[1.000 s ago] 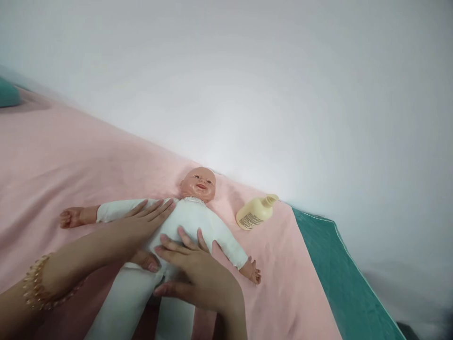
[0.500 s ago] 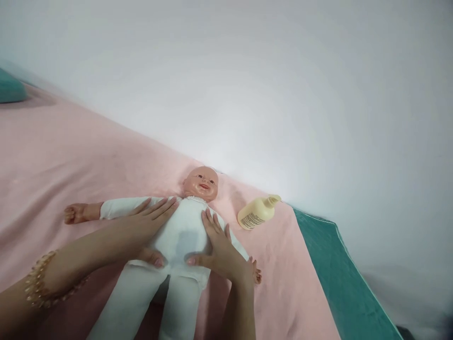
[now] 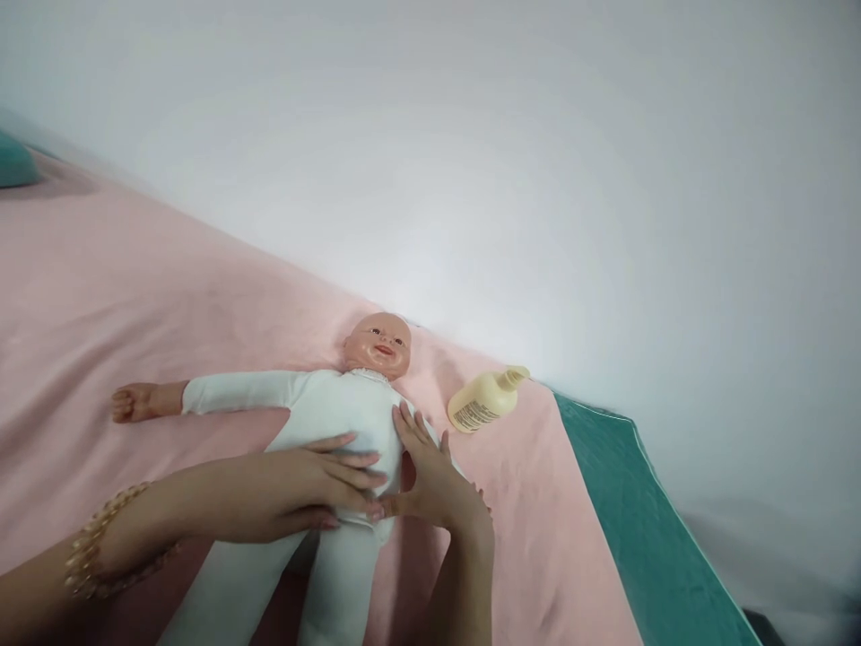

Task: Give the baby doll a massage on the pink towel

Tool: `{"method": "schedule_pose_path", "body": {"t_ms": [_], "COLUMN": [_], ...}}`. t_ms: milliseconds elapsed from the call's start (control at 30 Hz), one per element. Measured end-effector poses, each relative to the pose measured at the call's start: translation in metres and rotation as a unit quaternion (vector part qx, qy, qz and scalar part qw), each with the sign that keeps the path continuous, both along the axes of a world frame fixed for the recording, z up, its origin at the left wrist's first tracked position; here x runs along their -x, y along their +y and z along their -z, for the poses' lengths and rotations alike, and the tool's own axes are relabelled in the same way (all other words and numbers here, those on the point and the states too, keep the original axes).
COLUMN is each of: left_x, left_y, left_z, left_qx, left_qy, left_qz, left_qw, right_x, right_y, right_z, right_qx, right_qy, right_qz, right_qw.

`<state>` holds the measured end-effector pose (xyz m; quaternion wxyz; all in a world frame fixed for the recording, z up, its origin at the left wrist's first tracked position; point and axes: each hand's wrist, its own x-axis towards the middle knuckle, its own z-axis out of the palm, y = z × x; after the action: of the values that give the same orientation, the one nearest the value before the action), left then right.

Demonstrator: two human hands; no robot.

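Note:
A baby doll (image 3: 343, 404) with a white cloth body lies on its back, its arms out to the sides. Across its lower belly rests my left hand (image 3: 309, 489), flat with the fingers stretched toward the right; a beaded bracelet (image 3: 100, 538) circles that wrist. My right hand (image 3: 434, 475) lies against the doll's side near the chest, fingers spread and thumb pointing inward. The left fingertips come close to the right thumb; whether they touch I cannot tell. Neither hand grips anything. The doll's arm on the right is mostly hidden behind my right hand.
A pale yellow pump bottle (image 3: 482, 402) stands right of the doll's head. Pink cloth (image 3: 168, 314) covers the surface, with green material (image 3: 646, 502) along the right. A green object (image 3: 14, 161) sits at the far left. A white wall (image 3: 471, 161) rises behind.
My left hand has moved down and right from the doll's chest and shoulder to its lower belly. My right hand has shifted slightly right and stays at the doll's side.

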<state>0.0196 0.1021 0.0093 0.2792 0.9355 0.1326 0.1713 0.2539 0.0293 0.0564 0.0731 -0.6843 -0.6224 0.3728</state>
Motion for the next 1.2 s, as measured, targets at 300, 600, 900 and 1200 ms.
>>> {"method": "schedule_pose_path", "body": {"t_ms": [300, 600, 900, 1200], "left_x": [0.0, 0.022, 0.024, 0.022], "left_y": [0.032, 0.06, 0.057, 0.055], "left_z": [0.029, 0.07, 0.059, 0.066], "left_qx": [-0.022, -0.03, -0.074, -0.083], "left_qy": [0.056, 0.122, 0.203, 0.171], "left_qz": [-0.037, -0.124, -0.138, -0.152], "left_qw": [0.997, 0.984, 0.967, 0.97], "right_x": [0.002, 0.013, 0.048, 0.047], "right_y": [0.003, 0.003, -0.017, 0.015], "right_z": [-0.003, -0.014, -0.026, 0.001], "right_qx": [0.022, 0.058, -0.035, -0.076], "right_qy": [-0.014, -0.074, 0.006, 0.056], "right_qz": [-0.005, 0.005, -0.16, -0.131], "right_qw": [1.0, 0.996, 0.986, 0.987]}}
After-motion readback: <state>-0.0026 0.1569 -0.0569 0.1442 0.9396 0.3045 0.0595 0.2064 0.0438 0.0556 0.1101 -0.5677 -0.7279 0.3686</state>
